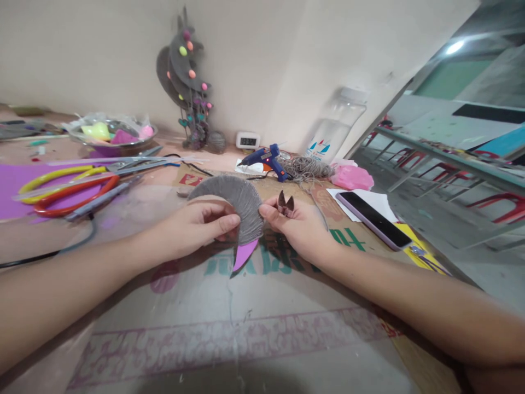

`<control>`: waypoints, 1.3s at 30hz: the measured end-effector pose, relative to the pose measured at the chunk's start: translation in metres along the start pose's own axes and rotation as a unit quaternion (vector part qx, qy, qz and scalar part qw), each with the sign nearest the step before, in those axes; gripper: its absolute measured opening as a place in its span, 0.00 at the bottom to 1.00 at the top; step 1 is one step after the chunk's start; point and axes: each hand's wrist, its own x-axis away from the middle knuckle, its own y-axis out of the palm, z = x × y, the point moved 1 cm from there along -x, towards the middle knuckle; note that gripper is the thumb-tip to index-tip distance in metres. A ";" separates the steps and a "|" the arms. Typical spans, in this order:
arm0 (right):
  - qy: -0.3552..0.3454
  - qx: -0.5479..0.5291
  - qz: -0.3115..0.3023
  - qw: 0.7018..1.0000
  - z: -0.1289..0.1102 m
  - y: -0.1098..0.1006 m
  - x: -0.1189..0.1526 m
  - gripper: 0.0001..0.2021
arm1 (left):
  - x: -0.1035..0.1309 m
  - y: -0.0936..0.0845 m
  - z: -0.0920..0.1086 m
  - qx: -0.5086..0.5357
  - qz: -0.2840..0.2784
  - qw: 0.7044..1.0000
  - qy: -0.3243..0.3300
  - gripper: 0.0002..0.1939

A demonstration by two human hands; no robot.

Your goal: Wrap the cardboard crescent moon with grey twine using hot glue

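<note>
A crescent moon shape [223, 191], wrapped in grey yarn, is held just above the cardboard. Its lower tip [245, 255] is bare and purple. My left hand [211, 221] is closed on the inner curve, thumb on the front face. At the outer edge, my right hand [293, 219] is closed, thumb and forefinger pinching right against the yarn wrap. A dark brown piece with two points [286, 203] sticks up from my right fingers; most of it is hidden in the hand. Whether a loose yarn strand lies in the pinch is too small to tell.
Beyond the crescent are a blue glue gun [268, 161], tangled grey yarn [305, 168], a timer [248, 140] and a bottle [334, 128]. Red-handled scissors [76, 200] and a bowl [112, 145] lie left. A phone [373, 219] rests right. A moon ornament [184, 71] stands against the wall.
</note>
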 end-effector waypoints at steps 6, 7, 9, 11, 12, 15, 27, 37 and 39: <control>-0.018 0.051 -0.055 0.997 0.000 0.005 0.000 0.08 | 0.005 0.001 0.012 -0.020 0.079 0.988 -0.129 0.18; -0.024 0.065 -0.053 0.996 0.000 0.005 0.000 0.08 | 0.006 0.001 0.014 -0.026 0.091 0.985 -0.141 0.18; -0.058 0.103 -0.041 0.992 0.000 0.001 0.002 0.08 | 0.007 0.001 0.017 -0.038 0.126 0.980 -0.151 0.17; -0.126 0.161 -0.035 0.978 -0.001 -0.004 0.005 0.13 | 0.007 -0.001 0.018 -0.052 0.157 0.975 -0.147 0.17; -0.164 0.197 -0.034 0.966 -0.001 -0.007 0.007 0.15 | 0.007 -0.001 0.019 -0.059 0.165 0.974 -0.146 0.17; -0.245 0.306 -0.023 0.920 -0.003 -0.015 0.013 0.15 | 0.007 -0.002 0.019 -0.067 0.170 0.972 -0.147 0.17; -0.280 0.428 -0.061 0.857 -0.004 -0.014 0.015 0.27 | 0.007 -0.001 0.015 -0.083 0.142 0.978 -0.129 0.17; -0.324 0.473 -0.065 0.817 -0.003 -0.013 0.014 0.13 | 0.009 -0.002 0.015 -0.098 0.125 0.978 -0.137 0.20; -0.330 0.474 -0.065 0.814 -0.004 -0.012 0.014 0.13 | 0.009 -0.002 0.016 -0.093 0.124 0.979 -0.133 0.19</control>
